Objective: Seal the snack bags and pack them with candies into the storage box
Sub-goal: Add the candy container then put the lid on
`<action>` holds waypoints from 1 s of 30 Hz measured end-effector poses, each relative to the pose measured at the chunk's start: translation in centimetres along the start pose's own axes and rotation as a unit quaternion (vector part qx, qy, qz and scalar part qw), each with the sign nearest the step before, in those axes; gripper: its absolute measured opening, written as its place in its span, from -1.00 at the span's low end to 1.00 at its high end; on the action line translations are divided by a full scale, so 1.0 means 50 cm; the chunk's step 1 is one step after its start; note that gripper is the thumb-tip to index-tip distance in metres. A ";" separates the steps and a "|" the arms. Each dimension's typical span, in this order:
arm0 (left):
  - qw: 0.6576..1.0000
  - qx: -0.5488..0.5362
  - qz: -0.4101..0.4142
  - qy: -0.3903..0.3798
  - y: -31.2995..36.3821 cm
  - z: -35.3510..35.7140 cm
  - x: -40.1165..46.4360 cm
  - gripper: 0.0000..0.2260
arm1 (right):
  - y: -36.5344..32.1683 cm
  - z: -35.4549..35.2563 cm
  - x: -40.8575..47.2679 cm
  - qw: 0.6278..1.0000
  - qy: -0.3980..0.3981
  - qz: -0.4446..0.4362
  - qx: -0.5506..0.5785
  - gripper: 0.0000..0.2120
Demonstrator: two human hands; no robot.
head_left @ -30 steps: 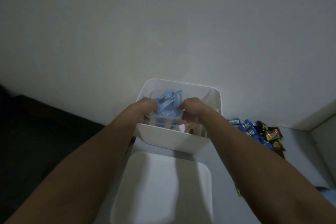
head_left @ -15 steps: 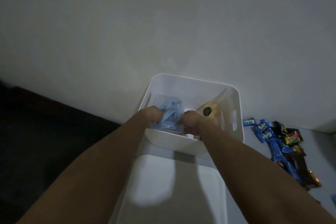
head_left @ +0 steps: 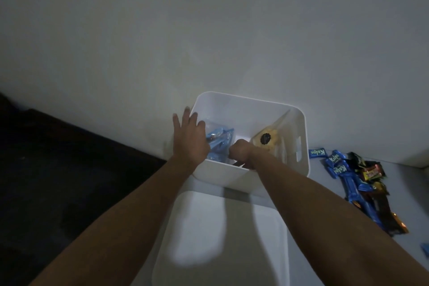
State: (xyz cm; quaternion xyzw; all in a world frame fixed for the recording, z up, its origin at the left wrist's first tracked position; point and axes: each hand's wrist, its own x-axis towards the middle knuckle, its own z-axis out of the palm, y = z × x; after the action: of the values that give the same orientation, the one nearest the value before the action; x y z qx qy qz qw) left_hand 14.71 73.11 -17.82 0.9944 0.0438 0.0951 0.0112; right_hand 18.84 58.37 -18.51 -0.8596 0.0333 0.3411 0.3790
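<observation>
Left hand [head_left: 189, 139] flat, fingers spread, over the left rim of 1 white storage box [head_left: 299, 123]. Right hand [head_left: 240, 152] dips inside w/ fingers curled; can't tell what it grips. In the box: 1 bag of blue candies [head_left: 220, 141], 1 yellowish snack bag [head_left: 267, 138]. Loose candies [head_left: 348, 174] lie on the bench [head_left: 406, 193] to the right; 1 white lid [head_left: 220, 239] in front.
</observation>
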 end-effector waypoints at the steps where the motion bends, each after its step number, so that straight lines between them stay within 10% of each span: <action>1: 1.000 0.002 -0.001 -0.024 -0.002 0.003 -0.004 -0.58 | 0.000 -0.001 -0.002 1.000 0.005 -0.002 -0.012 -0.71; 13: 0.978 -0.199 -0.037 0.041 -0.006 0.026 -0.050 -0.56 | 0.033 -0.093 -0.121 0.982 0.117 -0.112 0.094 -0.79; 22: 0.953 -0.246 -0.109 0.140 -0.013 0.018 -0.193 -0.49 | 0.106 -0.135 -0.310 0.998 -0.017 -0.042 -0.050 -0.76; 30: 0.918 -0.224 -0.275 -0.176 -0.020 0.095 -0.389 -0.51 | 0.305 -0.025 -0.321 0.991 -0.021 0.087 -0.100 -0.80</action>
State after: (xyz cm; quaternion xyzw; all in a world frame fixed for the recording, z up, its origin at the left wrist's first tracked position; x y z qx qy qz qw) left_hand -3.51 72.28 -26.19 0.9153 0.2906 -0.0811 0.2669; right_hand 2.45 43.45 -17.68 -0.8799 0.0661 0.3922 0.2601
